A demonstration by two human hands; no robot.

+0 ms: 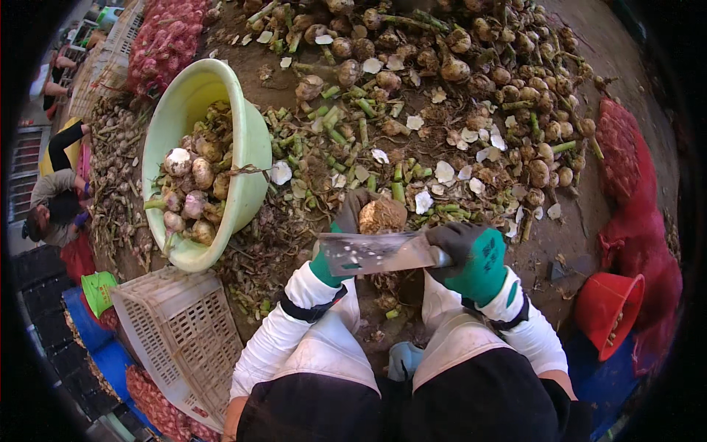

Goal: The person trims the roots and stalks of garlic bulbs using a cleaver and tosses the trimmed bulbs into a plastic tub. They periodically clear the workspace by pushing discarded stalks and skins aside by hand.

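One cleaver [379, 253] points left, long axis crosswise, from the wrapped fingers of the right hand [470, 258]! One garlic bulb [383, 216], clasped by the left hand [345, 221].

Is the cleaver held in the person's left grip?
No, the right grip holds the cleaver at its right end.

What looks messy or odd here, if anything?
Green stem pieces and pale slices lie scattered loose on the ground near the piled bulbs, so it looks messy. The knife in the right hand has whitish specks on its blade.
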